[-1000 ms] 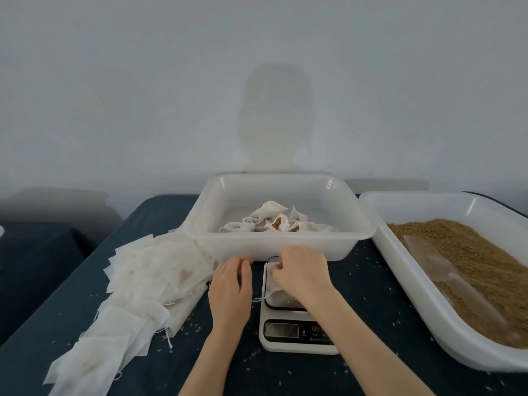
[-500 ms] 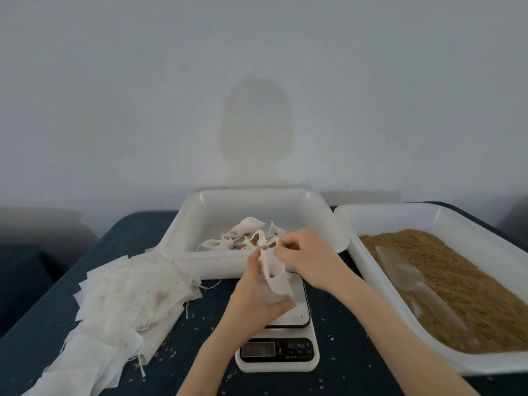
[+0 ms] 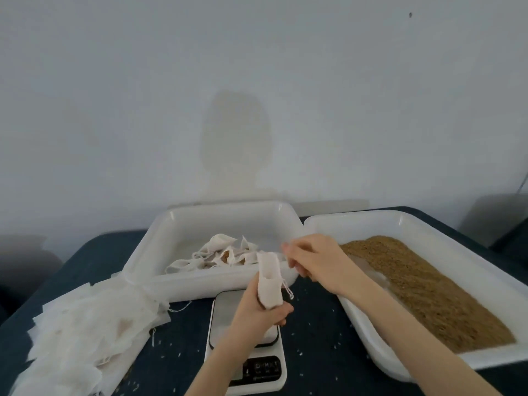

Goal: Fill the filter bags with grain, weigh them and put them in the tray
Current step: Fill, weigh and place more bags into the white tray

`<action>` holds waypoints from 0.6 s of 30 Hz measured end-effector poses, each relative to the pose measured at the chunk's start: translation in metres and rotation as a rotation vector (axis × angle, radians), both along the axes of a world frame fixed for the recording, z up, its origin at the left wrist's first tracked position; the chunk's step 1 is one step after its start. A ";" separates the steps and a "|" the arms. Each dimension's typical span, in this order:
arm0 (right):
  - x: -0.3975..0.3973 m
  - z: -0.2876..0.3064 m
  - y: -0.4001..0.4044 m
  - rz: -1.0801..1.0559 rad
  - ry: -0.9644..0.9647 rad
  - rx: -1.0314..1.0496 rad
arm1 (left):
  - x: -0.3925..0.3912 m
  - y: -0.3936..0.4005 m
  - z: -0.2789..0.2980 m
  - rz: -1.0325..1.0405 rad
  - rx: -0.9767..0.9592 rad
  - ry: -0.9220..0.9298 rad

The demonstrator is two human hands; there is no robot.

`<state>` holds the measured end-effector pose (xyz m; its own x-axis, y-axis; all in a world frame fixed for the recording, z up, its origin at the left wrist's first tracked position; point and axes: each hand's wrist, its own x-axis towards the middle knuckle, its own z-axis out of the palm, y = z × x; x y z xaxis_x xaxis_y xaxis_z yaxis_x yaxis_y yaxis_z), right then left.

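Filter bag (image 3: 269, 281): one second ago flat on the scale (image 3: 245, 335) platform under both hands; half a second ago lifted off it; now upright above the platform, mouth upward, drawstring loop hanging on its right side.

Left hand (image 3: 261, 312): was palm down on the table left of the scale; now grips the bag's lower half over the platform.

Right hand (image 3: 315, 260): was on the bag at the platform, then pinching its top edge; now drawn off to the right of the bag, apart from it, near the grain tray's (image 3: 323, 224) near-left corner.

Scale platform: uncovered since the lift.
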<state>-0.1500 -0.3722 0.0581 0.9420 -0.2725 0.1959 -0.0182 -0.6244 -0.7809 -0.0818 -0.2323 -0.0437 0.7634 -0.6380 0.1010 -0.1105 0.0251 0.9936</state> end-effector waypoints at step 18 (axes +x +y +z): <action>-0.064 -0.076 -0.174 -0.258 0.905 -0.505 | 0.024 -0.005 -0.001 -0.006 0.203 -0.038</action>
